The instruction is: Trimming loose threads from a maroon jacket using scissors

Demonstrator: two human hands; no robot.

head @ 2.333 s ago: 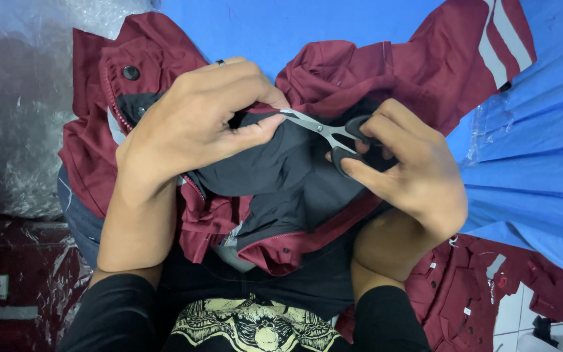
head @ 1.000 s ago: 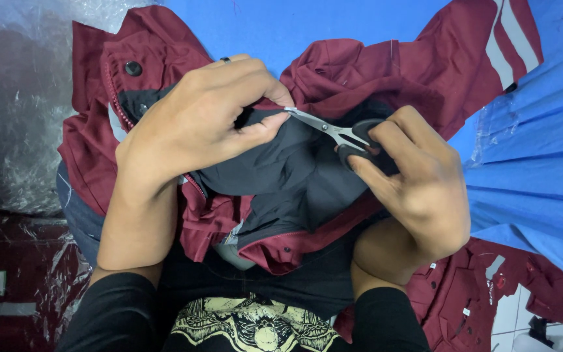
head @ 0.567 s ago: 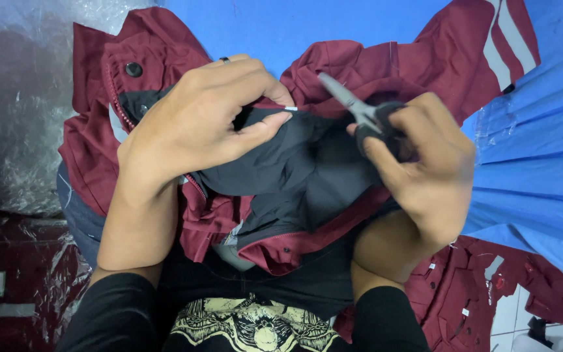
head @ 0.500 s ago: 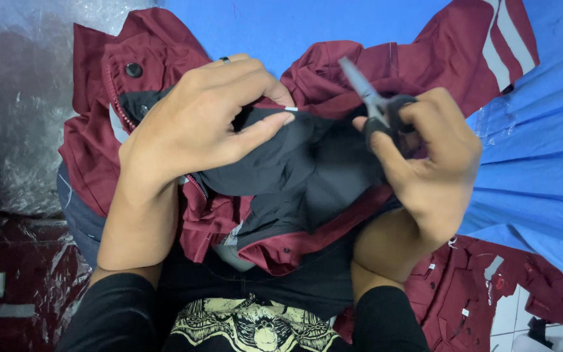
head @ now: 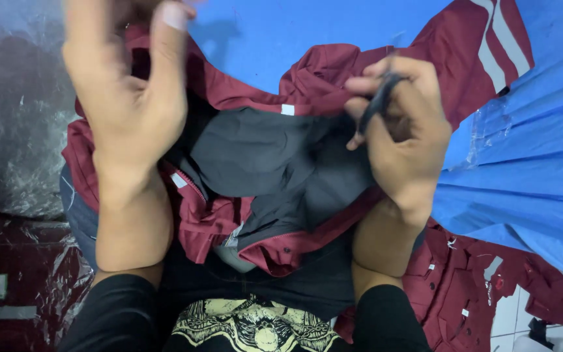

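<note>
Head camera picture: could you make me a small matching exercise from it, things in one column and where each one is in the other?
Things:
1. left hand
2. right hand
3. maroon jacket with dark grey lining
4. blue sheet

Places or states:
A. spread over the work surface, under the garment
B. lifted, blurred, fingers spread, holding nothing
C. lying open on the person's lap
D. closed around a small dark tool, probably scissors

Right pairs: 1-B, 2-D, 3-C, 4-A
</note>
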